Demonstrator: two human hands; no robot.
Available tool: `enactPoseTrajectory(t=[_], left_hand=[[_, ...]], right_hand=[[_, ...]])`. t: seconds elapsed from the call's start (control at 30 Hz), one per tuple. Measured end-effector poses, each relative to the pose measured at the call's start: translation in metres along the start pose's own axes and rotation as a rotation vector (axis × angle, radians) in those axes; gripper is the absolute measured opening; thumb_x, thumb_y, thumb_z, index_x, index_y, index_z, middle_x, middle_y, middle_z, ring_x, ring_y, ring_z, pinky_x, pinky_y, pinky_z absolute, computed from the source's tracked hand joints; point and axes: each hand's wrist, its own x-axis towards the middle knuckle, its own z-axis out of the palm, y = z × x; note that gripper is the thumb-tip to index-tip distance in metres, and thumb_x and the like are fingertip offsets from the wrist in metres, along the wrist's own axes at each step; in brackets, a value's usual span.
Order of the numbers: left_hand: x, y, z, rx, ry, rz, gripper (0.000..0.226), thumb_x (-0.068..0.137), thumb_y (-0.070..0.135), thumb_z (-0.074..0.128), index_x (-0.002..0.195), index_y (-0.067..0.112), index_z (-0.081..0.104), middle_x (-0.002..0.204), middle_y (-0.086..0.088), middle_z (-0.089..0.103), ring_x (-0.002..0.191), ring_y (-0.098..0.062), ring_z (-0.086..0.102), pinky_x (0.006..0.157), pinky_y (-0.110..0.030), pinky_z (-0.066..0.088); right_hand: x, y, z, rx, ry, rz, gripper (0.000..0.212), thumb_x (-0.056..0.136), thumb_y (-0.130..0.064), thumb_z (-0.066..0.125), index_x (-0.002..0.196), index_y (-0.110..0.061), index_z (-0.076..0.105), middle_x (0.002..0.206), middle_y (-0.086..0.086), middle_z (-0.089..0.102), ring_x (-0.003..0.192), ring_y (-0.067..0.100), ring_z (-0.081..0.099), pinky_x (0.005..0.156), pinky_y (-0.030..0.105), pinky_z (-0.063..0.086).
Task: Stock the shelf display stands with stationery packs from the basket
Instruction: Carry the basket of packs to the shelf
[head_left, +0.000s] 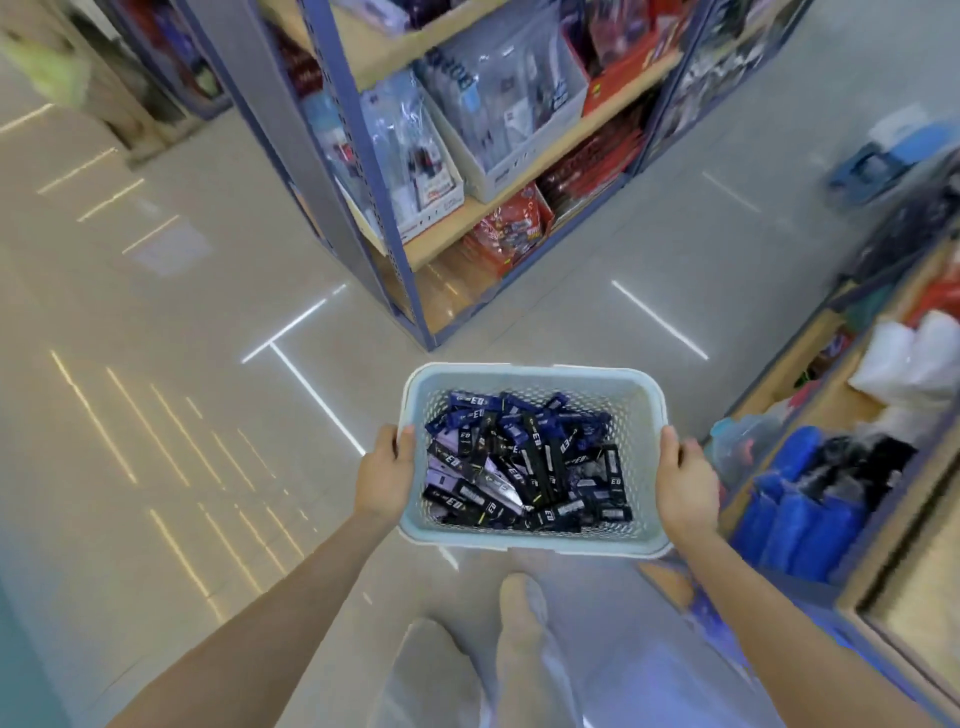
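You hold the basket with both hands, in front of your body and above the floor.

1. Left hand: it grips the left short side of the basket. The thumb lies over the rim; the other fingers are clamped against the outer wall, and their tips are hidden.
2. Right hand: it grips the right short side in the same manner, thumb over the rim and fingers clamped round the outside of the wall. Their tips are also out of view.
3. Basket: pale blue plastic with perforated walls, held roughly level.
4. Stationery packs: they lie inside the basket in a loose, unsorted pile. Most are black with white lettering; several near the far wall are dark blue. None is in either hand.

The shelf unit stands ahead of the basket, well apart from it. It has blue-grey metal posts and wooden boards. White display boxes sit on its middle board, filled with clear-wrapped packs; red packs stand on the board below.

A second shelf runs along your right side, near the right hand. It carries blue bundles and white wrapped goods.
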Motion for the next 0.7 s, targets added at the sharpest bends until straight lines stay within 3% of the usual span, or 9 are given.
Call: enactPoseTrajectory(t=[0.1, 0.23, 0.4, 0.5, 0.7], left_hand=[[-0.005, 0.046, -0.015, -0.037, 0.050, 0.079, 0.039, 0.102, 0.039, 0.031, 0.085, 0.008, 0.048, 0.074, -0.003, 0.051, 0.067, -0.018, 0.046, 0.059, -0.031, 0.034], [0.000, 0.093, -0.020, -0.068, 0.067, 0.120, 0.046, 0.101, 0.041, 0.031, 0.091, 0.003, 0.054, 0.075, -0.003, 0.053, 0.067, -0.018, 0.048, 0.060, -0.027, 0.037], [0.013, 0.135, -0.012, -0.121, 0.073, 0.161, 0.049, 0.100, 0.045, 0.031, 0.096, 0.005, 0.058, 0.083, -0.010, 0.060, 0.075, -0.024, 0.055, 0.067, -0.035, 0.043], [0.023, 0.156, -0.004, -0.135, 0.061, 0.167, 0.041, 0.100, 0.046, 0.030, 0.100, 0.013, 0.054, 0.090, -0.005, 0.059, 0.079, -0.020, 0.056, 0.078, -0.038, 0.046], [0.061, 0.200, 0.011, -0.139, 0.038, 0.208, 0.041, 0.101, 0.042, 0.036, 0.082, 0.008, 0.050, 0.075, -0.004, 0.052, 0.074, -0.023, 0.050, 0.070, -0.039, 0.041]], right_hand=[[0.007, -0.027, -0.035, 0.057, 0.041, -0.053, 0.047, 0.100, -0.043, 0.031, 0.087, -0.003, 0.051, 0.084, 0.014, 0.057, 0.081, 0.030, 0.050, 0.071, 0.036, 0.033], [0.026, -0.051, -0.068, 0.088, 0.078, -0.103, 0.048, 0.100, -0.045, 0.029, 0.080, -0.006, 0.050, 0.076, 0.009, 0.055, 0.078, 0.030, 0.052, 0.071, 0.038, 0.037], [0.049, -0.072, -0.099, 0.110, 0.124, -0.126, 0.047, 0.100, -0.044, 0.030, 0.067, -0.012, 0.040, 0.066, 0.004, 0.047, 0.070, 0.027, 0.047, 0.067, 0.036, 0.034], [0.063, -0.081, -0.114, 0.102, 0.143, -0.118, 0.047, 0.100, -0.043, 0.030, 0.066, -0.011, 0.039, 0.067, 0.004, 0.047, 0.070, 0.026, 0.046, 0.066, 0.035, 0.033], [0.097, -0.095, -0.134, 0.106, 0.188, -0.071, 0.049, 0.100, -0.043, 0.031, 0.080, -0.002, 0.050, 0.074, 0.007, 0.051, 0.074, 0.026, 0.048, 0.066, 0.034, 0.032]])
